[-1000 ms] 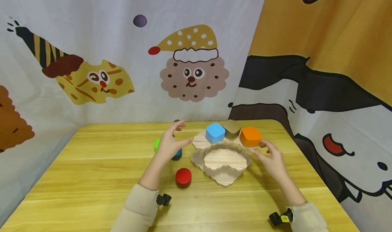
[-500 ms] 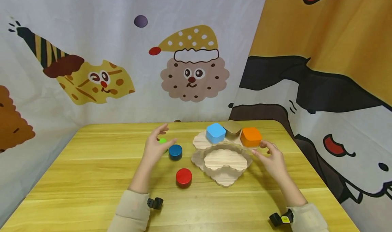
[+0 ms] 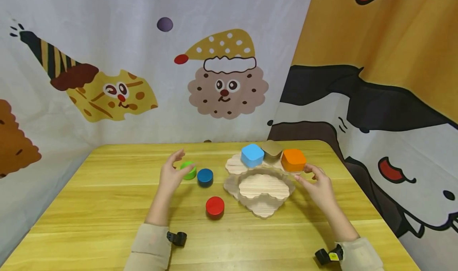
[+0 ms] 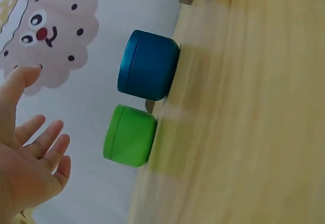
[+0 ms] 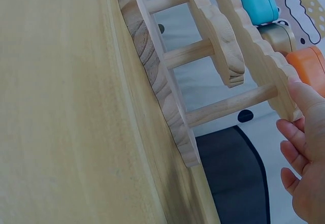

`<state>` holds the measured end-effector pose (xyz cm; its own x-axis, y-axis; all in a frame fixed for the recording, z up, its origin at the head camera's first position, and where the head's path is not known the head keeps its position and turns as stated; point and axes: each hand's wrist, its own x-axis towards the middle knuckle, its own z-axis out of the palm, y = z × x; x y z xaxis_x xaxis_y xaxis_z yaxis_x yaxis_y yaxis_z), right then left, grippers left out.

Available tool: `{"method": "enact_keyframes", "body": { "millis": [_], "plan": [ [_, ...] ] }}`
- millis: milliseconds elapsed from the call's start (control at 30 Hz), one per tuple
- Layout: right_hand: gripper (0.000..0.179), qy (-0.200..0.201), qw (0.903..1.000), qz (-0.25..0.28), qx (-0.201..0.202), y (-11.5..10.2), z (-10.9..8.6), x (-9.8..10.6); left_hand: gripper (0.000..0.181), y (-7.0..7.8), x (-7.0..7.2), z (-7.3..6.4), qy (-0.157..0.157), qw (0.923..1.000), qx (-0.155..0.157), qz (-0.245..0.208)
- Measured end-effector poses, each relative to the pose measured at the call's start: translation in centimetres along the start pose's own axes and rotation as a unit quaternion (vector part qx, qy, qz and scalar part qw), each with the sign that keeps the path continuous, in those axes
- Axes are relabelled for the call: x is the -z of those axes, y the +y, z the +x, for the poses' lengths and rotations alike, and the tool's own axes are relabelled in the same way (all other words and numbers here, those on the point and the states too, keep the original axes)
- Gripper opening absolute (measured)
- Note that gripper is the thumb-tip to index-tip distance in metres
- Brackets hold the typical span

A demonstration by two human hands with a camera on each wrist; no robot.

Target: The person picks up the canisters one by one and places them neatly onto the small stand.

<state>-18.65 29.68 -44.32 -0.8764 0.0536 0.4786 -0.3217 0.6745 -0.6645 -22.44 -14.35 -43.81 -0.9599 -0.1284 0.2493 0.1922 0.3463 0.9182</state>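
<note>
My left hand (image 3: 171,177) hovers with spread fingers just left of a small round green tin (image 3: 188,171), apart from it and holding nothing. A blue round tin (image 3: 205,177) stands beside the green one, and a red round tin (image 3: 215,208) sits nearer me. With thumb and fingers, my right hand (image 3: 320,187) pinches the right end of the top tier of a scalloped wooden tiered stand (image 3: 264,186). That tier bears a light blue tin (image 3: 252,155), a gold tin (image 3: 272,150) and an orange tin (image 3: 294,160), all with rounded corners.
The wooden table (image 3: 89,207) meets a printed cartoon curtain (image 3: 125,64) at its back edge. Dowels (image 5: 231,104) join the stand's tiers in the right wrist view. A black wrist camera (image 3: 177,238) sits on the left cuff, another camera (image 3: 328,255) on the right.
My left hand has drawn away leftward from beside the stand, uncovering the blue tin and then the green one. The right hand stays at the top tier's end.
</note>
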Motion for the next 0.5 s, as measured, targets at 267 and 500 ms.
{"method": "enact_keyframes", "body": {
  "millis": [267, 500],
  "plan": [
    [0.039, 0.001, 1.0, -0.001, -0.005, 0.1, -0.1, 0.0, 0.065, -2.4, 0.2, 0.3, -0.016, 0.9989, 0.043, -0.003],
    [0.038, 0.003, 1.0, -0.002, -0.001, -0.1, 0.0, 0.0, 0.067, -4.1, -0.1, 0.3, -0.036, 0.9974, 0.062, -0.006]
  ]
}}
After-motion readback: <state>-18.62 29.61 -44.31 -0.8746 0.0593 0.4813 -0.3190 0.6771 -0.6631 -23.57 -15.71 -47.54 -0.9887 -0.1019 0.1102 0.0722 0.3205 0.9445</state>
